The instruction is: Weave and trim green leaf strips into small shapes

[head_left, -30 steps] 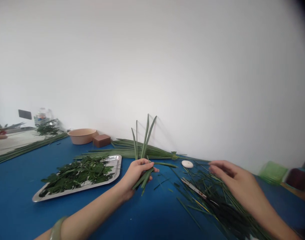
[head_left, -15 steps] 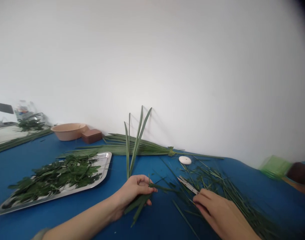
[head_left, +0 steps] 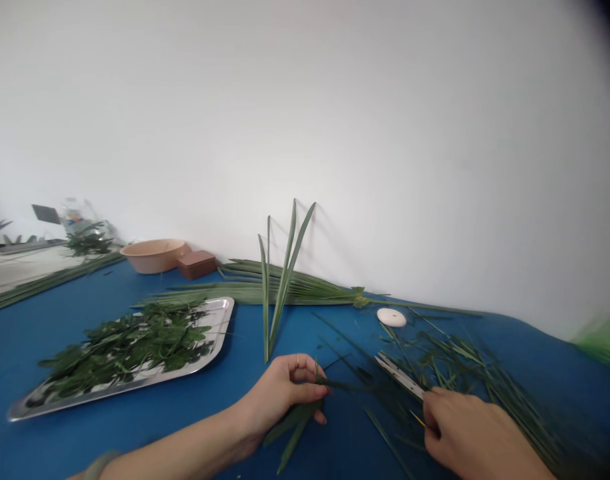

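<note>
My left hand (head_left: 297, 390) is closed on long green leaves (head_left: 295, 430), pinched between thumb and fingers. Some leaf ends hang below the palm, and tall blades (head_left: 279, 287) rise just behind the hand, their lower ends by the knuckles. My right hand (head_left: 467, 427) is wrapped around a pair of scissors (head_left: 401, 375), whose pale metal blades point up and left toward the left hand. Its handles are mostly hidden by the fingers. Cut green strips (head_left: 385, 437) lie on the blue table between and under the hands.
A metal tray (head_left: 223, 327) with leafy sprigs stands at left. Behind it are a peach basin (head_left: 155, 257) and a brown box (head_left: 199, 265). A bundle of long leaves (head_left: 309, 291) lies along the wall. A white disc (head_left: 391, 317) and leaf scraps (head_left: 465, 353) are at right.
The view has turned left, so everything sits further right. My right hand with the scissors has drawn slightly away from my left hand, which keeps its hold on the leaves.
</note>
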Demonstrator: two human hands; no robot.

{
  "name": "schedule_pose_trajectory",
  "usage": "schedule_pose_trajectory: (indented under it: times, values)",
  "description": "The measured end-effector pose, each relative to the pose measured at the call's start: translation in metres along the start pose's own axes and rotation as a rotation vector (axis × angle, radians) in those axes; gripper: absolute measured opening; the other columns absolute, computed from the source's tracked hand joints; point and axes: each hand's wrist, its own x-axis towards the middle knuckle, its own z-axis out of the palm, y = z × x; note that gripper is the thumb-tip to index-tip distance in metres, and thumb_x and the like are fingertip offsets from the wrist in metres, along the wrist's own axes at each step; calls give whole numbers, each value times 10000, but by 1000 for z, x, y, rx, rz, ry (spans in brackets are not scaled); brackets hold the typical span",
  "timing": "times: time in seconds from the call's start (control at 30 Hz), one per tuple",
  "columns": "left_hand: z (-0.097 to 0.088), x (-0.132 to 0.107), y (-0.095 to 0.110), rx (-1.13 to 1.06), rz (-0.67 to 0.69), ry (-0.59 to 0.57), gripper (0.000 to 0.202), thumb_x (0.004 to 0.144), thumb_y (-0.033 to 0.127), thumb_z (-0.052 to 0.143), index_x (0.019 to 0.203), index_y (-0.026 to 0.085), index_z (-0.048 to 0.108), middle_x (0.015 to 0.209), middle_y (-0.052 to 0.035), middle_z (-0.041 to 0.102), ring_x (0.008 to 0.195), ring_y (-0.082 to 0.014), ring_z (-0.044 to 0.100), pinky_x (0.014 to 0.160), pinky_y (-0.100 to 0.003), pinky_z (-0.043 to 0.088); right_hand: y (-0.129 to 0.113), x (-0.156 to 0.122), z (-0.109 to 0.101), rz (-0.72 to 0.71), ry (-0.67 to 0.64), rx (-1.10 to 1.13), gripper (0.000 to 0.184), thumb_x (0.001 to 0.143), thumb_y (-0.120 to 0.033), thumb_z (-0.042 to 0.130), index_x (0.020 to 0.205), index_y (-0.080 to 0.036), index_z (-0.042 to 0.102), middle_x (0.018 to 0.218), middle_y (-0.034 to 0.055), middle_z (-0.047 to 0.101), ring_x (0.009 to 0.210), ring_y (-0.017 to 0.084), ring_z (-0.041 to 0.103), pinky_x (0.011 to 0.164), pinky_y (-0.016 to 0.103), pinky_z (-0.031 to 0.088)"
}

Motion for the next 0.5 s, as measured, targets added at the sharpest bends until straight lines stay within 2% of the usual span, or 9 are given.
schedule_pose_trajectory:
  times: [0.13, 0.23, 0.3, 0.4, 0.5]
  values:
    - [0, -2, -1, -24, 20, 11, 195, 616, 202, 614, 742, 126, 486, 705, -25, 581, 500, -122, 572, 469, -189, 370, 0, 2, -4, 15, -48, 17, 219, 641, -98, 413, 589, -225, 584, 602, 30, 650, 481, 230, 605, 359, 247, 268]
    - [0, -3, -2, -35, 36, 33, 189, 614, 189, 608, 736, 122, 480, 680, -27, 580, 493, -132, 573, 467, -195, 375, 0, 1, -4, -4, -142, 10, 249, 640, -49, 424, 677, -209, 611, 604, 34, 660, 510, 238, 619, 355, 239, 220]
    - [-1, -4, -3, -38, 41, 60, 179, 618, 185, 600, 730, 122, 476, 665, -26, 578, 486, -136, 572, 463, -198, 378, 1, 2, -2, -3, -181, -5, 273, 621, -22, 418, 672, -204, 616, 582, 38, 660, 516, 248, 620, 363, 241, 198]
    - [-2, -4, -4, -53, 54, 88, 191, 614, 182, 601, 742, 126, 471, 654, -19, 572, 471, -141, 569, 440, -197, 375, 6, 5, 3, 35, -171, -15, 261, 613, -46, 400, 566, -223, 586, 567, 41, 656, 507, 261, 612, 372, 246, 184]
    - [-2, -4, -6, -65, 72, 92, 200, 611, 177, 604, 750, 128, 470, 644, -16, 573, 476, -146, 574, 433, -191, 369, 14, 6, 7, 86, -171, 82, 232, 628, -85, 389, 546, -240, 541, 518, 0, 629, 467, 220, 594, 374, 242, 240]
